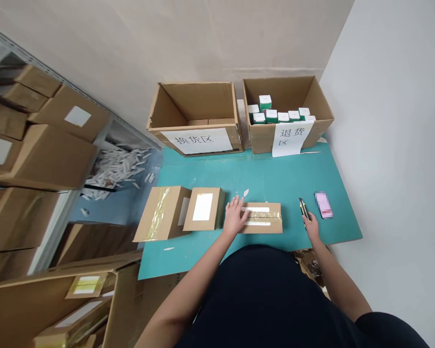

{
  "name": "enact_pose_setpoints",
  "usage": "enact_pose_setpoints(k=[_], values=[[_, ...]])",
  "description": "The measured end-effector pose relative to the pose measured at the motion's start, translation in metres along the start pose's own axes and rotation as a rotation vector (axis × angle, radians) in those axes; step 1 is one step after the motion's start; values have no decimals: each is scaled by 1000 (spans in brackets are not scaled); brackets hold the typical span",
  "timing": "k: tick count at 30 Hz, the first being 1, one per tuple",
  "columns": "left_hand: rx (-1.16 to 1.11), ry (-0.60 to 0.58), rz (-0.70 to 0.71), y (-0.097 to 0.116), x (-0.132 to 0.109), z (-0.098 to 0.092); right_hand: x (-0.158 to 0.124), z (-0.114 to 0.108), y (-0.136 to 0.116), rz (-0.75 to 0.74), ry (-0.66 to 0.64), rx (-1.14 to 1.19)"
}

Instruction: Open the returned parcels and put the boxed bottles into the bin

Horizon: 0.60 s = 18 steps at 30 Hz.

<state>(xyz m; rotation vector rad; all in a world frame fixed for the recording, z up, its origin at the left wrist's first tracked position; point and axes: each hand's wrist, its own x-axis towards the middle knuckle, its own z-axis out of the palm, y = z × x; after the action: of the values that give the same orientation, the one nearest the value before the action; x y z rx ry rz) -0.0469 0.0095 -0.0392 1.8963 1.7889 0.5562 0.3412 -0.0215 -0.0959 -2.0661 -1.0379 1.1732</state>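
Note:
A small taped carton (pixel 261 227) with cut white label strips lies in front of me on the green tabletop (pixel 217 171). My left hand (pixel 235 215) rests on its left end, fingers spread. To the right, my right hand (pixel 311 226) is closed around a yellow and black utility knife (pixel 304 209), which points away from me. A phone (pixel 324 205) with a lit pink screen lies just beyond that hand. Left of the small carton stand a carton with a white label (pixel 202 208) and a larger taped carton (pixel 159 212).
Two open boxes stand at the back: one with a handwritten sign (pixel 194 149), the other box (pixel 263 137) holding several green-and-white packs (pixel 271 115). Shelves of cartons (pixel 54 150) fill the left. A big open box (pixel 126 295) with parcels sits lower left. A wall (pixel 395 121) borders the right.

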Motion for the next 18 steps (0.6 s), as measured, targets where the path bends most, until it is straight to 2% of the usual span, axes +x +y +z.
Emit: enact_pose_setpoints(k=[3, 7, 10, 13, 15, 18], values=[[-251, 37, -284, -13, -2, -2, 13, 7, 4, 7, 120, -108], [-538, -116, -618, -29, -4, -5, 18, 14, 9, 27, 169, -247], [-740, -249, -775, -34, -5, -10, 15, 17, 9, 59, 220, -317], [-875, -319, -876, -37, -3, -14, 10, 23, -1, 45, 266, -331], [-928, -351, -912, -41, 2, -16, 8, 32, -15, 42, 149, -214], [-959, -433, -952, -47, 13, -15, 7, 55, -39, 141, -145, 5]])
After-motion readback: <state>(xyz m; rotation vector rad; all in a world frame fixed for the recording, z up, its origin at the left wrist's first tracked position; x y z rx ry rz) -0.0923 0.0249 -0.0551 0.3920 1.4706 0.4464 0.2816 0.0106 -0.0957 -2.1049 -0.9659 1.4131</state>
